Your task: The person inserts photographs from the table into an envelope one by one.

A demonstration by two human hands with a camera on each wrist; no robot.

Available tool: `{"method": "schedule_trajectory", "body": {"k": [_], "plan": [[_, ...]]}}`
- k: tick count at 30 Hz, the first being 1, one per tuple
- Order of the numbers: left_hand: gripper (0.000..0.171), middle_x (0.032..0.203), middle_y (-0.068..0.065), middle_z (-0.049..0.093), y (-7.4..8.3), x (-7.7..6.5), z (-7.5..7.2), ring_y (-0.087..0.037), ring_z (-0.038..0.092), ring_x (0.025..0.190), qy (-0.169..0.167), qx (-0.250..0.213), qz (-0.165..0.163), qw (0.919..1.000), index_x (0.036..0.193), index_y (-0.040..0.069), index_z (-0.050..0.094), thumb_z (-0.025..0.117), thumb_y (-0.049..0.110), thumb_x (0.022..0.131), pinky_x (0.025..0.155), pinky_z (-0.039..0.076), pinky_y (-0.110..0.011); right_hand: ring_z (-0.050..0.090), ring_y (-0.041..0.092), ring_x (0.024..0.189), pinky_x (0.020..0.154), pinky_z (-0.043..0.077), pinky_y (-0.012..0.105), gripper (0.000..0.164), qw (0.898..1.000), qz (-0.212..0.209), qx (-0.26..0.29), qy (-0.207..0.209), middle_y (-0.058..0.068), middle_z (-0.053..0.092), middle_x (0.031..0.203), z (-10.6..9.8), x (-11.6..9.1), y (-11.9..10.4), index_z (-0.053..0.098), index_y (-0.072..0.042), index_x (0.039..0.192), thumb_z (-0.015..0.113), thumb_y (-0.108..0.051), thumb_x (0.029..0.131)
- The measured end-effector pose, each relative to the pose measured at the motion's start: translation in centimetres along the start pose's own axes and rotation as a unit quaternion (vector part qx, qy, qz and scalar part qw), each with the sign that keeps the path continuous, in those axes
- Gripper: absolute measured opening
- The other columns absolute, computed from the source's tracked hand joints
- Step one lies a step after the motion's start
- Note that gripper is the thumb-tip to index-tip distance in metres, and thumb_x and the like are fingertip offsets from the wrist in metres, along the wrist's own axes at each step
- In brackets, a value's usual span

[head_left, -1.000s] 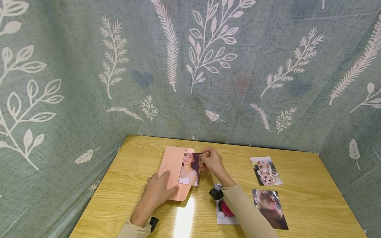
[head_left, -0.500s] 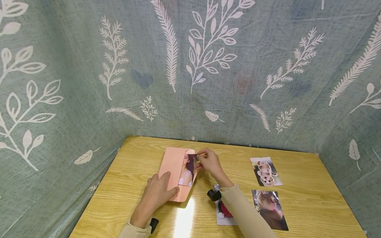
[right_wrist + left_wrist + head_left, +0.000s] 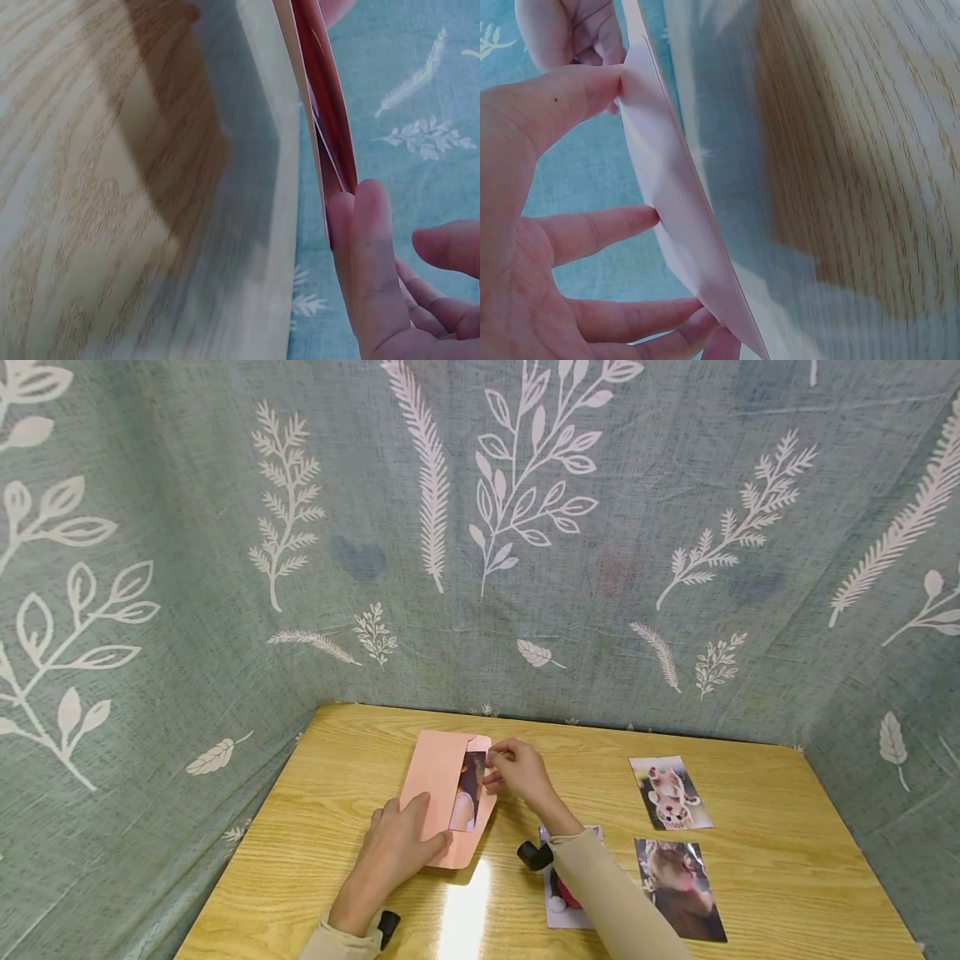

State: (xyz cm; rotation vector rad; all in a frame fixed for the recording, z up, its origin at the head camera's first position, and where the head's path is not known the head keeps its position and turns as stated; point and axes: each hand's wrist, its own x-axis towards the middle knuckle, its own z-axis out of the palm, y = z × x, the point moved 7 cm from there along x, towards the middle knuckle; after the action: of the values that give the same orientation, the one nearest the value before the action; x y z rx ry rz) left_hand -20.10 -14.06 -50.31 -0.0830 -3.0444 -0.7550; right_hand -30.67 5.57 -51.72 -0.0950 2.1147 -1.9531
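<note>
A pink envelope (image 3: 432, 768) is held tilted over the table, its open side to the right. My left hand (image 3: 397, 835) grips its lower left part, thumb at the lower edge; in the left wrist view the fingers (image 3: 604, 232) press on the pink paper. A photo (image 3: 468, 789) of a person in a white top lies partly in the envelope, its left part hidden under the front panel. My right hand (image 3: 521, 777) pinches at the photo's right edge, beside the opened flap. The right wrist view shows its fingertips (image 3: 371, 206) at the open slot.
To the right lie a photo of a kitten (image 3: 670, 793) and, below it, a darker animal photo (image 3: 681, 889). Another photo (image 3: 567, 900) with red in it is partly under the right sleeve. A leaf-patterned curtain (image 3: 450, 568) rises behind the wooden table (image 3: 337, 752).
The right hand has moved left, sliding the photo further into the envelope, so less of the picture shows. The left hand and the envelope have stayed almost still.
</note>
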Motion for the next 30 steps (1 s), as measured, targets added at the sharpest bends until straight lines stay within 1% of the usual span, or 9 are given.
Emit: {"method": "schedule_trajectory", "body": {"k": [7,14,21,24,27,30], "plan": [[0.072,0.126,-0.028,0.058,0.1,0.0,-0.1,-0.052,0.053,0.111,0.009,0.000,0.001,1.0000,0.136,0.006,0.060,0.077,0.048,0.081,0.082,0.047,-0.064,0.072,0.035,0.081,0.068,0.059,0.042,0.030,1.000,0.004,0.022,-0.011,0.026,0.066,0.106,0.7,0.1,0.2,0.057,0.010,0.126,0.054,-0.008,0.102],[0.071,0.128,-0.028,0.057,0.0,-0.1,-0.1,-0.052,0.052,0.111,0.014,-0.003,0.004,0.9999,0.137,0.008,0.060,0.077,0.048,0.082,0.080,0.047,-0.064,0.070,0.043,0.086,0.071,0.058,0.047,0.033,0.999,0.005,0.042,-0.022,0.032,0.063,0.110,1.3,-0.1,0.3,0.051,0.013,0.130,0.052,-0.006,0.103],[0.072,0.126,-0.027,0.057,0.0,-0.2,-0.2,-0.051,0.053,0.108,0.021,-0.002,0.009,0.9997,0.137,0.009,0.059,0.077,0.051,0.081,0.078,0.047,-0.063,0.072,0.039,0.084,0.070,0.059,0.043,0.029,0.998,0.014,0.048,-0.025,0.028,0.065,0.110,2.0,-0.1,0.4,0.053,0.010,0.128,0.051,-0.003,0.102],[0.072,0.125,-0.026,0.058,0.1,-0.2,-0.3,-0.050,0.053,0.106,0.024,-0.003,0.011,0.9997,0.137,0.009,0.059,0.077,0.051,0.082,0.077,0.048,-0.062,0.071,0.039,0.085,0.071,0.059,0.043,0.029,0.998,0.014,0.051,-0.027,0.027,0.065,0.110,2.2,0.0,0.5,0.053,0.009,0.127,0.050,-0.003,0.102],[0.071,0.125,-0.026,0.058,0.1,-0.2,-0.3,-0.050,0.053,0.107,0.022,-0.007,0.009,0.9997,0.137,0.009,0.059,0.077,0.051,0.082,0.077,0.047,-0.062,0.070,0.043,0.088,0.073,0.058,0.045,0.030,0.998,0.013,0.058,-0.034,0.028,0.063,0.111,2.4,0.0,0.5,0.052,0.011,0.128,0.050,-0.003,0.102],[0.071,0.126,-0.027,0.057,0.1,-0.1,-0.4,-0.050,0.052,0.108,0.021,-0.011,0.005,0.9997,0.137,0.009,0.059,0.077,0.050,0.083,0.078,0.047,-0.063,0.068,0.048,0.092,0.075,0.057,0.049,0.030,0.997,0.010,0.063,-0.045,0.032,0.060,0.113,2.7,0.0,0.3,0.050,0.013,0.129,0.048,-0.002,0.102]]}}
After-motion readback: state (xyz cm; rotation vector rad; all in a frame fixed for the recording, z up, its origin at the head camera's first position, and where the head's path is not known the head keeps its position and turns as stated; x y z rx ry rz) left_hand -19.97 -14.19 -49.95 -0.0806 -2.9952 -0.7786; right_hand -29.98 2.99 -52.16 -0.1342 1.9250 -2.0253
